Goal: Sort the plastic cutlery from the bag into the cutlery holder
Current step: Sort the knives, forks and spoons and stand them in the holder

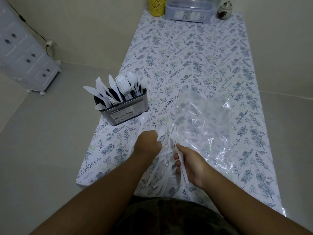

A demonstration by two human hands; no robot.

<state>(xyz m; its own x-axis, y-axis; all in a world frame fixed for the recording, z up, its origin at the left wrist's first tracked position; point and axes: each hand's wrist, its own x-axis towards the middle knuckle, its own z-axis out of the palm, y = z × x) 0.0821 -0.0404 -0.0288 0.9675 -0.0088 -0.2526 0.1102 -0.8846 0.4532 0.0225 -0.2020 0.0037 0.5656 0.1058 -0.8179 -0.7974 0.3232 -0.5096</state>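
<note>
Our right hand (189, 163) has its fingers curled round a small bunch of white plastic forks (174, 138), the tines pointing away from us and the handles running back under the palm. Our left hand (148, 143) is closed in a fist over more white cutlery; a spoon (143, 118) sticks out beyond the knuckles toward the holder, though we cannot tell exactly how many pieces that hand holds. Between and below the two hands lies a loose heap of white cutlery (160, 177) on the table, handles fanning toward us.

Just beyond the right hand, the clear plastic bag (201, 119) lies flat and crumpled on the cloth, its near edge beside the forks. The cutlery holder (123, 110), a dark metal box with a label on its front, stands near the left edge of the table, well apart from the bag. It already carries knives (101, 92) on its left side, forks in the middle and spoons on the right, all standing upright or leaning.

The table wears a floral tablecloth (194, 65). At its far end stand a yellow cup (156, 5), a clear lidded container (188, 11) and a small brown jar (225, 11). A white cabinet (23, 53) stands on the floor to the left.
</note>
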